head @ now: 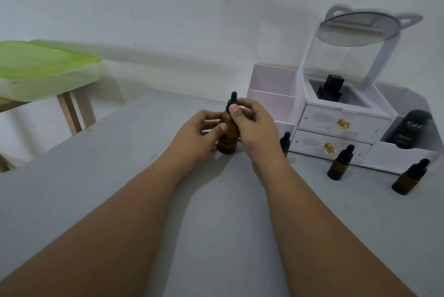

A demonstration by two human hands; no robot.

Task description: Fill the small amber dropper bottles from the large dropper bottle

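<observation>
Your left hand [198,134] grips the large dropper bottle [227,145] upright on the surface [216,224] as a brace; right hand [257,128] pinches the cap [233,98], probably to unscrew. Small bottles [340,163]: 3 o'clock.

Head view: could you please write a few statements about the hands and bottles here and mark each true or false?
1. The large dropper bottle stands upright on the table. True.
2. The left hand holds that bottle's body. True.
3. The right hand lies flat on the table. False: it pinches the bottle's black dropper cap.
4. The small amber bottles are uncapped. False: all three in view are capped.
</observation>
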